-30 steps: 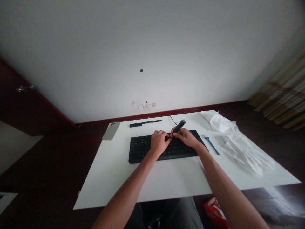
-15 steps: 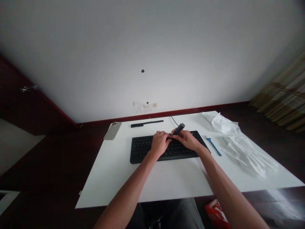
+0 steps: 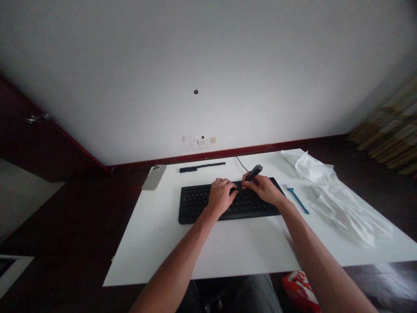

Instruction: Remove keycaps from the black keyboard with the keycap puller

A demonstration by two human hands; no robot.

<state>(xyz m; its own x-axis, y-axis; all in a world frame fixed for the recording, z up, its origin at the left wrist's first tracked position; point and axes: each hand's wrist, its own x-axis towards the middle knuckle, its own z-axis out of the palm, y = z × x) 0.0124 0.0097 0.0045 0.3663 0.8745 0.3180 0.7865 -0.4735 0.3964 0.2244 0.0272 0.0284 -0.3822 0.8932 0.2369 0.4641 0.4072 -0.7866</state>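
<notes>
A black keyboard (image 3: 195,204) lies on the white table (image 3: 228,248). My left hand (image 3: 221,196) rests on the keys near the middle, fingers curled and pressed down on the top rows. My right hand (image 3: 265,190) is closed on a small dark tool (image 3: 254,172) whose tip points down at the keys close to my left fingertips. Whether my left fingers pinch anything is hidden.
A phone (image 3: 153,177) lies face down at the far left of the table. A black strip (image 3: 202,167) lies behind the keyboard, a blue tool (image 3: 298,199) to its right, and crumpled white plastic wrapping (image 3: 335,195) farther right. A red package (image 3: 299,291) sits below the table edge.
My two hands have drawn slightly apart, the right one and its tool shifting right. The view has shifted a little.
</notes>
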